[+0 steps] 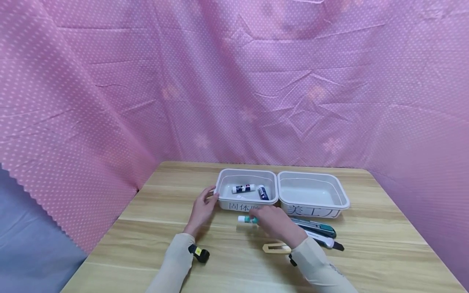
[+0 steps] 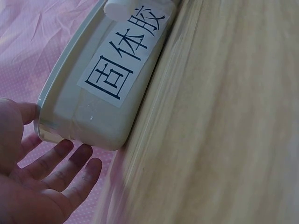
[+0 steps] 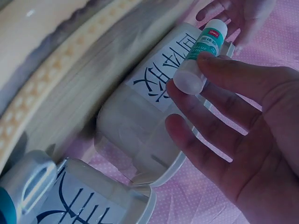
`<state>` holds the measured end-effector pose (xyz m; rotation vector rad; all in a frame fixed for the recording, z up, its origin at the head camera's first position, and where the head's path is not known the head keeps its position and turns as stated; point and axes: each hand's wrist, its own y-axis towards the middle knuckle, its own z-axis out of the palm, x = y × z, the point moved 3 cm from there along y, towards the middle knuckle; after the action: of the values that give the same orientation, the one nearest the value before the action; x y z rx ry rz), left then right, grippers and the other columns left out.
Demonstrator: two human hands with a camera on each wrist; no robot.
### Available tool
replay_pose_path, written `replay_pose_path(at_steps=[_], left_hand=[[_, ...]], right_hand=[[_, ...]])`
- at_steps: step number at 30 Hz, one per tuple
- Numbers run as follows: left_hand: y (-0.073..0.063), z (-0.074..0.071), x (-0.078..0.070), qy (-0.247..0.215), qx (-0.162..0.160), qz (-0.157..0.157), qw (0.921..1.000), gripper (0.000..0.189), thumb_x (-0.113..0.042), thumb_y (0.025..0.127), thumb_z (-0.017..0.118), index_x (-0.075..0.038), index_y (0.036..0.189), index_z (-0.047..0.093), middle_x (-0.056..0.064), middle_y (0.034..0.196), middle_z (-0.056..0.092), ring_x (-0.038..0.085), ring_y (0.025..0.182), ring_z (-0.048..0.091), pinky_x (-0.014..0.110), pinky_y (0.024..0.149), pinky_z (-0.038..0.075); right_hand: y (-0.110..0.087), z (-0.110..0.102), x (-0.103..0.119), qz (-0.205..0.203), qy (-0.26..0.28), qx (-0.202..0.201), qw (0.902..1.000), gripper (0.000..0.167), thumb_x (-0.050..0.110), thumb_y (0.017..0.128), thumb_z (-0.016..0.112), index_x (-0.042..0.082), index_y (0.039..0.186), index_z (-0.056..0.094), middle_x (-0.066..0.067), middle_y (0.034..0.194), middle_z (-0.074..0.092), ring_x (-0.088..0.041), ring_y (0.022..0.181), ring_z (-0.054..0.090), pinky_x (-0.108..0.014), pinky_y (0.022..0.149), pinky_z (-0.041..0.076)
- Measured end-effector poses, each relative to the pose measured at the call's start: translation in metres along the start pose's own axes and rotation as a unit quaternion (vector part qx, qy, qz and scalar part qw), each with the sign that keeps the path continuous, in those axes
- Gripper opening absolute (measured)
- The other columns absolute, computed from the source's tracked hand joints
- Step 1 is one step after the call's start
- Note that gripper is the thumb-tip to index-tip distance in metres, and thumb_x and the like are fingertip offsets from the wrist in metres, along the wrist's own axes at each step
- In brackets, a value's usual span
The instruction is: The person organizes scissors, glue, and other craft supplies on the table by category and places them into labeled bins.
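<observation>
My right hand [image 1: 275, 223] pinches a glue stick [image 3: 208, 49] between thumb and fingers, just in front of the left white bin [image 1: 246, 170]. The stick has a green label and white ends; in the left wrist view, its white end [image 2: 119, 9] overlaps the bin's printed front label. My left hand [image 1: 202, 207] touches that bin's left front corner, thumb at the rim and the other fingers [image 2: 60, 175] loosely extended by the wall. Inside the bin lie dark-blue-labelled glue sticks [image 1: 243, 188] and a partly hidden white piece.
A second white bin [image 1: 307, 174] with a printed label adjoins on the right. Before it lie a dark green utility knife [image 1: 316, 228], a white and black one [image 1: 327, 242] and a yellow one [image 1: 275, 248], partly covered by the right arm. Pink cloth [image 1: 249, 81] hangs behind the wooden table [image 1: 227, 268].
</observation>
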<state>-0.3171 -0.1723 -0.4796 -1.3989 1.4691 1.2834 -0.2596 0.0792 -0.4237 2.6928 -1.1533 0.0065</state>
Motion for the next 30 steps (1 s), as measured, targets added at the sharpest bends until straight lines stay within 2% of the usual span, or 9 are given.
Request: replay_pose_path(at_steps=[11, 18, 23, 30], left_hand=[[-0.001, 0.005, -0.007, -0.002, -0.007, -0.012, 0.9999, 0.047, -0.028, 0.104, 0.062, -0.016, 0.147, 0.053, 0.017, 0.144, 0.058, 0.036, 0.128, 0.061, 0.047, 0.107, 0.052], [-0.002, 0.007, -0.006, 0.010, -0.014, -0.011, 0.9998, 0.047, -0.028, 0.104, 0.062, -0.015, 0.148, 0.052, 0.019, 0.143, 0.058, 0.037, 0.127, 0.061, 0.047, 0.106, 0.053], [-0.002, 0.006, -0.005, 0.008, -0.010, -0.007, 0.9999, 0.047, -0.027, 0.104, 0.062, -0.016, 0.148, 0.052, 0.018, 0.144, 0.058, 0.037, 0.127, 0.061, 0.048, 0.107, 0.053], [0.000, 0.003, 0.000, 0.009, -0.011, -0.008, 0.9999, 0.047, -0.029, 0.103, 0.062, -0.018, 0.148, 0.053, 0.016, 0.144, 0.059, 0.035, 0.126, 0.062, 0.047, 0.107, 0.053]], right_hand=[[0.003, -0.011, -0.014, -0.008, -0.003, -0.041, 0.9991, 0.018, 0.015, 0.092, 0.077, 0.024, 0.107, 0.072, 0.006, 0.101, 0.077, -0.013, 0.086, 0.071, -0.030, 0.071, 0.060], [0.004, -0.020, -0.016, 0.001, 0.021, -0.058, 0.9981, 0.017, 0.018, 0.095, 0.073, 0.024, 0.111, 0.073, 0.006, 0.103, 0.076, -0.010, 0.084, 0.070, -0.027, 0.072, 0.060], [0.005, -0.024, -0.015, 0.007, 0.034, -0.079, 0.9963, 0.020, 0.015, 0.092, 0.077, 0.023, 0.111, 0.074, 0.005, 0.102, 0.076, -0.012, 0.088, 0.070, -0.029, 0.076, 0.061], [0.008, -0.028, -0.015, 0.004, 0.022, -0.106, 0.9941, 0.026, 0.011, 0.089, 0.080, 0.021, 0.112, 0.073, 0.003, 0.102, 0.076, -0.013, 0.085, 0.070, -0.029, 0.071, 0.060]])
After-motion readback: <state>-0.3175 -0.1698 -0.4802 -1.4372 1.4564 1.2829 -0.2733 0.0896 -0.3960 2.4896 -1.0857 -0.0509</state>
